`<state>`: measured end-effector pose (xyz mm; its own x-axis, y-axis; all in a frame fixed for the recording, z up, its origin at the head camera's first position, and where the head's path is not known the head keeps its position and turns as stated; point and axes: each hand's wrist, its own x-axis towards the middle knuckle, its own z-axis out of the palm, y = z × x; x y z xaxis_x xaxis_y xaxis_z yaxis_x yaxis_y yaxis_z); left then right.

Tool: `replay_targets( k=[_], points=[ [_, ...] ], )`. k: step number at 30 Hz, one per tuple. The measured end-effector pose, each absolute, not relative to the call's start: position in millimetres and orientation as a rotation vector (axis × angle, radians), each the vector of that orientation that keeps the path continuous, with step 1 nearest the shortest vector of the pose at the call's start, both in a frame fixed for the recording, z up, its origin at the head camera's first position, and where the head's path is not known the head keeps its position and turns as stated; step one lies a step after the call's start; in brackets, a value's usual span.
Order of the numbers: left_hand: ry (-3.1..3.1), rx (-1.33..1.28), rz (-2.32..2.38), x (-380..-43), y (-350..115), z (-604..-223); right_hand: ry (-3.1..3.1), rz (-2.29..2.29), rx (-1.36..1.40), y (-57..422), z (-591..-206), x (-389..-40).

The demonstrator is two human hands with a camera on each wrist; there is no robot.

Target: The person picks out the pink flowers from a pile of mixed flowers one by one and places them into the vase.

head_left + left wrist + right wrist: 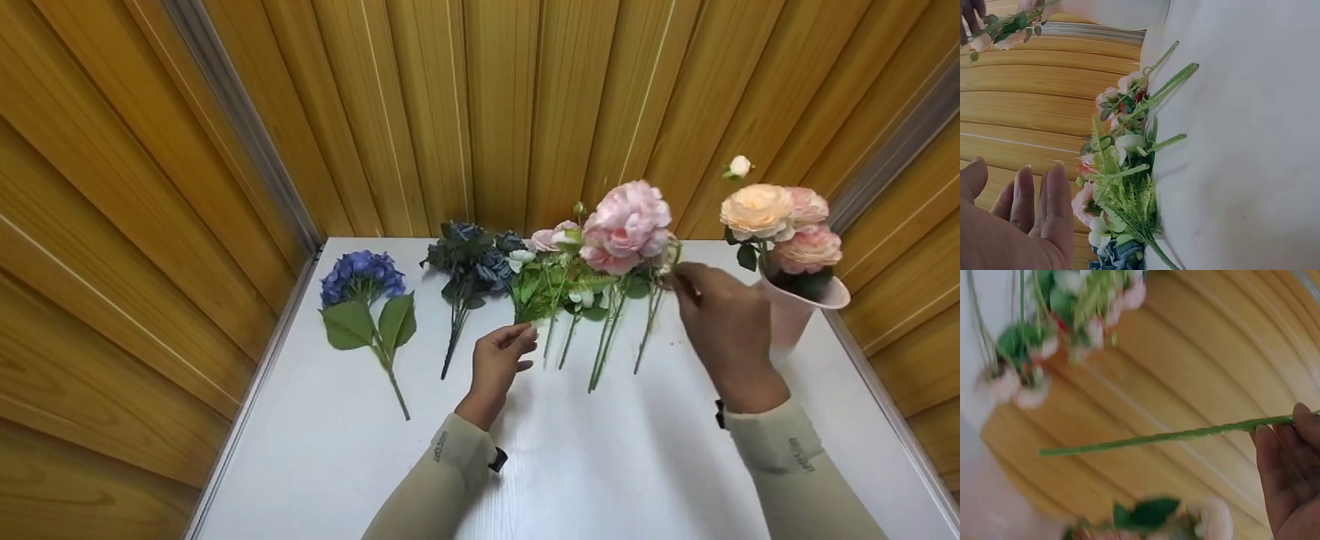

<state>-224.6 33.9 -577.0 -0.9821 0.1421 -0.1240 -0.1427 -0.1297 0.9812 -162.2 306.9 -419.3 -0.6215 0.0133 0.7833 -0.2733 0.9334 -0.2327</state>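
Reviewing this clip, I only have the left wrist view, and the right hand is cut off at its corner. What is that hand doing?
Observer: The right wrist view shows the right hand pinching a green stem.
Operator: What lies farthest left in the head view?
Observer: A violet-blue hydrangea, on the white table.
Operator: Does it have leaves?
Observer: Yes, two large green leaves, one to each side.

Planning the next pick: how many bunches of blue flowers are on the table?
2: a violet-blue bunch at far left, and a darker blue bunch just right of it. More may be hidden.
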Motion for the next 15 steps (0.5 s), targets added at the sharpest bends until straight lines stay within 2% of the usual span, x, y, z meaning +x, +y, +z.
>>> replay_targets(
  k=[6, 15],
  points=[
    [1.939, -0.070, 2.228, -225, 31, -581, -2.181, 0.387, 0.078, 341, -389, -163],
    [1.939, -0.077, 2.194, -221, 35, -586, -2.170, 0.596, -0.128, 385, -416, -172]
  ],
)
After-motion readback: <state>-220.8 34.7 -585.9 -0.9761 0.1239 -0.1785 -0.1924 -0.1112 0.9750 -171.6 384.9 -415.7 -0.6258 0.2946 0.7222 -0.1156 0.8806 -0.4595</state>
